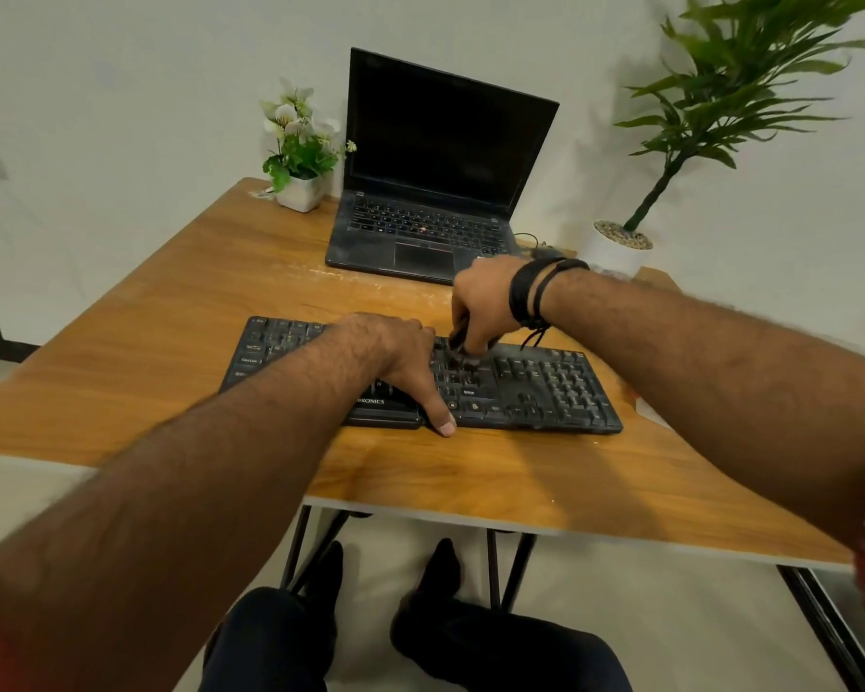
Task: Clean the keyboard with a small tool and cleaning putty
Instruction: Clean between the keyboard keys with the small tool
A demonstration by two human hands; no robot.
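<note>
Head view: flat black keyboard, woodgrain table

Both bare forearms stretched forward, left hand pressed flat, palm down, thumb extended, right hand bent downward, fingers pinched together

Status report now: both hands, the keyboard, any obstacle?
Left hand flat on keyboard, steadying. Right hand pinching small tool onto the middle keys. Putty not in sight. Nothing blocking.

Bare forearms; black cord bracelets at right wrist; dark trousers.
</note>
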